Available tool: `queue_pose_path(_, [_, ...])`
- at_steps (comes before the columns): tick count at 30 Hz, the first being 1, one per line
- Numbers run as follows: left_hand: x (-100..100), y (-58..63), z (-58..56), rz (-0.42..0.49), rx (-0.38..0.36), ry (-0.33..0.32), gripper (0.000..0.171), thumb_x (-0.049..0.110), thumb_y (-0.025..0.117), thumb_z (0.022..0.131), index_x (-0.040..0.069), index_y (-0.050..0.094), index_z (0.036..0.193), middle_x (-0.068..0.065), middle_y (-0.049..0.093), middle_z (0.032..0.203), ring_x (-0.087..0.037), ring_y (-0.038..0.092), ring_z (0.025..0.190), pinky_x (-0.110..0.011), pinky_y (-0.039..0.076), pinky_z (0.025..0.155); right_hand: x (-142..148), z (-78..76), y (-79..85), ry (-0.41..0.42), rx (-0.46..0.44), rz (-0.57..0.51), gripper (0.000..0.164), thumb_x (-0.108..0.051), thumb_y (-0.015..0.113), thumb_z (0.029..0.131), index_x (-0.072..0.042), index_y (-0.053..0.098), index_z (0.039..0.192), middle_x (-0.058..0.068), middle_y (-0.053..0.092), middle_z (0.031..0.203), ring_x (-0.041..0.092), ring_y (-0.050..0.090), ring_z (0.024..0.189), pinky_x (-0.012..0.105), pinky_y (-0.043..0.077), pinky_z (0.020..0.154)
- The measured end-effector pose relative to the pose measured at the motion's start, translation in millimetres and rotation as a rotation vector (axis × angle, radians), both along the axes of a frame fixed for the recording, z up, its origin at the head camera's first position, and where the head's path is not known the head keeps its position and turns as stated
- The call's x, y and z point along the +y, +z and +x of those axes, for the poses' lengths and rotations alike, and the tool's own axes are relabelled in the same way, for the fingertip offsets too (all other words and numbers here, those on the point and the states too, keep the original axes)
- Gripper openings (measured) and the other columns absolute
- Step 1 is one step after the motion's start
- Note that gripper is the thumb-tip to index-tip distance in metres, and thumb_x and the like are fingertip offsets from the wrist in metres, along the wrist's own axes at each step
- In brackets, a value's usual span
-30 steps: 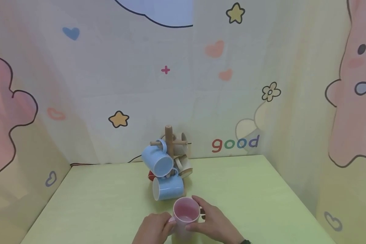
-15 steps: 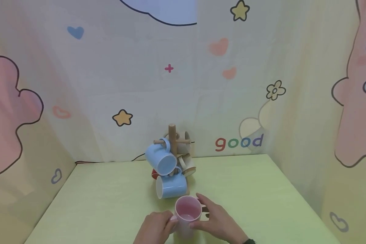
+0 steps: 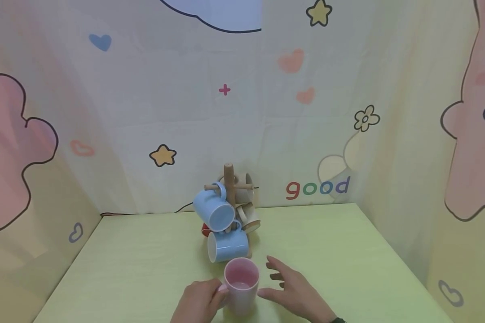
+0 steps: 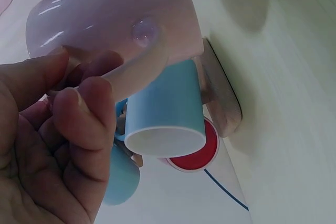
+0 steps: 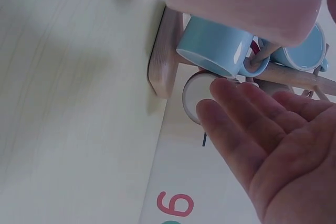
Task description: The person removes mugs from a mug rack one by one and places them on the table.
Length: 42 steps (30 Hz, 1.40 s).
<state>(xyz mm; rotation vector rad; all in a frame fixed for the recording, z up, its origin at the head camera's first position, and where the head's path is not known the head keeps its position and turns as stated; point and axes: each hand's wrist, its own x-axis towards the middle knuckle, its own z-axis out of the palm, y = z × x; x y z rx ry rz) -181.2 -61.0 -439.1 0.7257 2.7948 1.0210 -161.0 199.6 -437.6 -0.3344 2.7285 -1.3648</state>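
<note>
A pink mug (image 3: 242, 296) stands upright in the head view, its handle turned to the left. My left hand (image 3: 200, 298) pinches that handle between thumb and curled fingers; the left wrist view shows the grip on the mug's handle (image 4: 139, 72) close up. To the right of the mug, my right hand (image 3: 293, 289) is apart from it, fingers loosely spread and holding nothing. Just behind is a wooden mug tree (image 3: 228, 172) with two light blue mugs, the lower one (image 3: 229, 246) closest to the pink mug.
Whitish mugs (image 3: 248, 217) hang at the right and back of the tree, and a red mug (image 3: 205, 229) shows partly behind the blue ones. The pale green table (image 3: 327, 251) ends at a printed cloth backdrop. A thin dark cord (image 3: 183, 207) lies along the back edge.
The right hand has let go of the pink mug and drawn off to the right. The left hand has shifted the mug slightly left, still by its handle.
</note>
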Motion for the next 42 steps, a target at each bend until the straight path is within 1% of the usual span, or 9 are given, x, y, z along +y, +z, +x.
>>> queue_pose_path(6, [-8.5, 4.3, 0.6, -0.006, -0.016, 0.039, 0.022, 0.031, 0.066, 0.095, 0.015, 0.063, 0.080, 0.007, 0.052, 0.066, -0.011, 0.047, 0.062, -0.028, 0.042, 0.060, 5.5, 3.0, 1.1, -0.071, 0.011, 0.066, 0.080, -0.052, 0.070, 0.088, -0.007, 0.043, 0.148, 0.015, 0.054, 0.140, 0.034, 0.060, 0.118, 0.053, 0.050, 0.093])
queue_pose_path(10, [-15.9, 4.3, 0.3, -0.021, -0.002, 0.077, 0.021, 0.030, 0.065, 0.095, 0.015, 0.064, 0.081, 0.008, 0.055, 0.067, -0.012, 0.048, 0.063, -0.029, 0.044, 0.061, 10.0, 3.3, 1.2, -0.147, -0.001, 0.167, 0.081, -0.059, 0.068, 0.085, -0.010, 0.047, 0.146, 0.012, 0.056, 0.139, 0.032, 0.059, 0.118, 0.053, 0.049, 0.093])
queue_pose_path(13, [-22.4, 2.3, 0.4, -0.031, 0.022, 0.100, 0.020, 0.030, 0.065, 0.096, 0.016, 0.064, 0.082, 0.009, 0.056, 0.069, -0.011, 0.049, 0.064, -0.030, 0.045, 0.062, 13.3, 4.5, 1.3, -0.186, 0.023, 0.254, 0.081, -0.060, 0.069, 0.084, -0.009, 0.050, 0.144, 0.011, 0.056, 0.138, 0.032, 0.056, 0.122, 0.053, 0.046, 0.098])
queue_pose_path(17, [-31.4, -0.3, 1.9, -0.021, 0.062, 0.116, 0.021, 0.030, 0.066, 0.095, 0.016, 0.063, 0.080, 0.009, 0.055, 0.068, -0.010, 0.048, 0.063, -0.028, 0.044, 0.061, 18.8, 7.5, 3.1, -0.193, 0.079, 0.408, 0.076, -0.052, 0.075, 0.082, -0.003, 0.055, 0.137, 0.016, 0.058, 0.134, 0.036, 0.053, 0.125, 0.053, 0.042, 0.102])
queue_pose_path(21, [-40.8, -2.2, 3.8, -0.005, 0.075, 0.136, 0.020, 0.029, 0.066, 0.094, 0.016, 0.062, 0.080, 0.009, 0.055, 0.068, -0.010, 0.048, 0.064, -0.028, 0.043, 0.061, 25.0, 8.7, 4.0, -0.188, 0.120, 0.567, 0.073, -0.047, 0.078, 0.080, 0.002, 0.059, 0.130, 0.020, 0.061, 0.126, 0.040, 0.055, 0.120, 0.057, 0.042, 0.100])
queue_pose_path(24, [-48.8, -4.6, 5.0, -0.007, 0.092, 0.161, 0.020, 0.028, 0.067, 0.094, 0.016, 0.061, 0.079, 0.009, 0.053, 0.067, -0.010, 0.048, 0.063, -0.027, 0.042, 0.060, 30.3, 8.7, 2.3, -0.196, 0.154, 0.643, 0.072, -0.048, 0.079, 0.079, 0.002, 0.060, 0.127, 0.022, 0.063, 0.123, 0.042, 0.056, 0.117, 0.060, 0.042, 0.097])
queue_pose_path(30, [-66.3, -8.5, 8.4, 0.006, 0.100, 0.245, 0.019, 0.024, 0.068, 0.093, 0.016, 0.060, 0.078, 0.009, 0.054, 0.066, -0.008, 0.048, 0.062, -0.026, 0.041, 0.059, 38.7, 9.4, -1.4, -0.215, 0.163, 0.684, 0.072, -0.048, 0.079, 0.078, 0.002, 0.061, 0.126, 0.024, 0.063, 0.121, 0.044, 0.057, 0.116, 0.064, 0.042, 0.094])
queue_pose_path(36, [-83.6, -7.4, 9.5, -0.009, 0.150, 0.356, 0.018, 0.022, 0.066, 0.095, 0.015, 0.062, 0.079, 0.008, 0.058, 0.067, -0.009, 0.050, 0.062, -0.029, 0.042, 0.059, 42.7, 11.3, -4.1, -0.221, 0.142, 0.679, 0.071, -0.048, 0.079, 0.078, 0.002, 0.061, 0.126, 0.024, 0.063, 0.120, 0.044, 0.057, 0.114, 0.064, 0.042, 0.094])
queue_pose_path(42, [-99.6, -1.0, 7.5, -0.034, 0.121, 0.458, 0.019, 0.025, 0.064, 0.097, 0.011, 0.064, 0.084, 0.004, 0.058, 0.070, -0.013, 0.052, 0.064, -0.034, 0.045, 0.061, 44.1, 11.8, -4.6, -0.226, 0.106, 0.664, 0.072, -0.048, 0.079, 0.078, 0.003, 0.061, 0.125, 0.022, 0.063, 0.118, 0.044, 0.059, 0.109, 0.060, 0.047, 0.088])
